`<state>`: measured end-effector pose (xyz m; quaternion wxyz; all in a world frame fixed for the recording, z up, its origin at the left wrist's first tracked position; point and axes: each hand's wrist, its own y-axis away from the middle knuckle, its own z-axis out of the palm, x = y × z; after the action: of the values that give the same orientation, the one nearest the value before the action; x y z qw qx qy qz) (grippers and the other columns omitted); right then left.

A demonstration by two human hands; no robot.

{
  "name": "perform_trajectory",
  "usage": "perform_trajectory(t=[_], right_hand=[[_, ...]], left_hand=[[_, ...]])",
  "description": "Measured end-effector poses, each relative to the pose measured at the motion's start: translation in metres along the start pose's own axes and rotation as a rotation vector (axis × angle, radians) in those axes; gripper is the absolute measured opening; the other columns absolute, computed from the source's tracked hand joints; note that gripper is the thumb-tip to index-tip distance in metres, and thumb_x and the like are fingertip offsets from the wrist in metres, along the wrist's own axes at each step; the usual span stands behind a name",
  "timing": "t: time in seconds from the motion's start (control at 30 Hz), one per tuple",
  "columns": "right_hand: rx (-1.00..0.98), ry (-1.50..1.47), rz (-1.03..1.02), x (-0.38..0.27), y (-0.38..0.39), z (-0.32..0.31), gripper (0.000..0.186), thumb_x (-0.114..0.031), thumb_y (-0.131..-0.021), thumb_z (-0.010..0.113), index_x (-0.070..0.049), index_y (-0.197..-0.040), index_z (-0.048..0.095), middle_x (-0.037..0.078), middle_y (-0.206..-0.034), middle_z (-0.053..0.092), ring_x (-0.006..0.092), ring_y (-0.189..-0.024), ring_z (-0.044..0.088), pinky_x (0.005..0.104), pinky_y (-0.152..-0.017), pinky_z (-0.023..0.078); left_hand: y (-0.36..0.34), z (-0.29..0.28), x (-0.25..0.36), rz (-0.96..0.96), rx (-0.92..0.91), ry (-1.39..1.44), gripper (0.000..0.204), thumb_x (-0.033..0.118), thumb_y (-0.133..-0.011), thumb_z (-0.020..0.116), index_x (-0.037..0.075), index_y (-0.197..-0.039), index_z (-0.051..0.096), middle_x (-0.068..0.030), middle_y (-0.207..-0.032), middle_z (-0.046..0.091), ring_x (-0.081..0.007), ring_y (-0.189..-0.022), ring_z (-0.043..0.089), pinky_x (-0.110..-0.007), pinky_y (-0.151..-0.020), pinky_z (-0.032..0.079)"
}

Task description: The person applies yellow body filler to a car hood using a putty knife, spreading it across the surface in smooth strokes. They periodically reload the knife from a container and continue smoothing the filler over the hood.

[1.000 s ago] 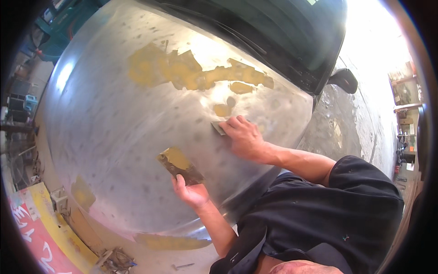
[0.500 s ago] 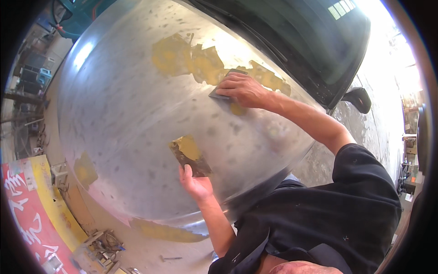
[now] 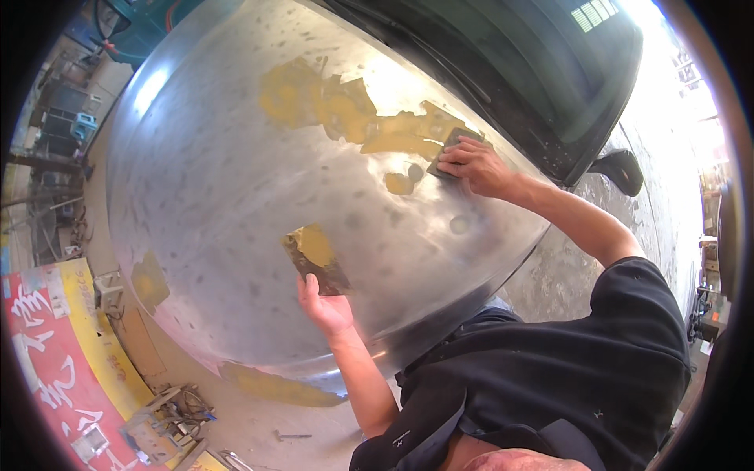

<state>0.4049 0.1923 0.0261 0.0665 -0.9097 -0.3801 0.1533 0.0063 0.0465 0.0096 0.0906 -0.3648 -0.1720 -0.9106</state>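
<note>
A sanded metal car hood (image 3: 236, 196) spreads out in front of me. My right hand (image 3: 485, 171) is closed on a dark flat putty spreader (image 3: 438, 166), which rests on the hood at the right end of an olive-yellow putty band (image 3: 400, 141). A separate putty spot (image 3: 399, 184) lies just left of and below the spreader. Above the hood's nearer part, my left hand (image 3: 327, 312) grips a dark rectangular putty board (image 3: 312, 271) by its near edge, thumb on top. A lump of yellow putty (image 3: 316, 242) sits on that board.
Beyond the hood are the dark windshield (image 3: 550, 78) and a side mirror (image 3: 620, 171). More putty patches mark the hood's left side (image 3: 149, 280) and front edge (image 3: 275, 386). A red and yellow sign (image 3: 63, 377) and metal parts (image 3: 177, 416) lie at lower left.
My right hand has slid the spreader to the right along the putty band, leaving a smooth yellow strip behind it. My left hand and the board have shifted slightly left and up.
</note>
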Motion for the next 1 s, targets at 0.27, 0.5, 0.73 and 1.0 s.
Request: perform_trajectory(t=[0.27,0.5,0.73,1.0], right_hand=[[0.133,-0.088,-0.163,-0.008,-0.103,-0.004,0.057,0.013,-0.063,0.068,-0.006,-0.116,0.079,0.006,-0.116,0.072,0.031,-0.11,0.064,0.0422,-0.097,0.056],[0.01,-0.131,-0.266,-0.001,-0.138,0.015,0.049,0.006,-0.07,0.07,-0.009,-0.116,0.079,0.004,-0.114,0.073,0.0295,-0.112,0.063,0.0402,-0.1,0.054],[0.074,-0.048,0.137,-0.029,-0.028,0.013,0.052,0.005,-0.07,0.068,-0.01,-0.119,0.077,0.004,-0.117,0.073,0.0297,-0.111,0.065,0.0414,-0.098,0.055],[0.093,-0.007,0.251,-0.071,0.022,0.007,0.053,0.007,-0.069,0.067,-0.011,-0.117,0.079,0.001,-0.113,0.074,0.0265,-0.104,0.066,0.0403,-0.087,0.057]], left_hand=[[-0.002,0.005,-0.001,0.003,-0.023,0.007,0.043,0.018,-0.105,0.056,-0.001,-0.143,0.06,-0.0093,-0.135,0.069,-0.023,-0.12,0.066,-0.039,-0.103,0.054],[-0.004,0.002,-0.004,-0.006,-0.02,0.006,0.043,0.019,-0.105,0.056,0.001,-0.143,0.06,-0.0089,-0.135,0.069,-0.0227,-0.121,0.065,-0.039,-0.104,0.052],[-0.001,0.001,-0.003,0.004,0.007,0.003,0.042,0.019,-0.105,0.057,0.001,-0.142,0.061,-0.0079,-0.135,0.069,-0.0216,-0.121,0.065,-0.038,-0.104,0.052],[-0.004,0.002,-0.003,0.013,-0.011,-0.007,0.049,0.02,-0.104,0.056,-0.004,-0.146,0.057,-0.0117,-0.139,0.066,-0.0245,-0.124,0.064,-0.04,-0.105,0.051]])
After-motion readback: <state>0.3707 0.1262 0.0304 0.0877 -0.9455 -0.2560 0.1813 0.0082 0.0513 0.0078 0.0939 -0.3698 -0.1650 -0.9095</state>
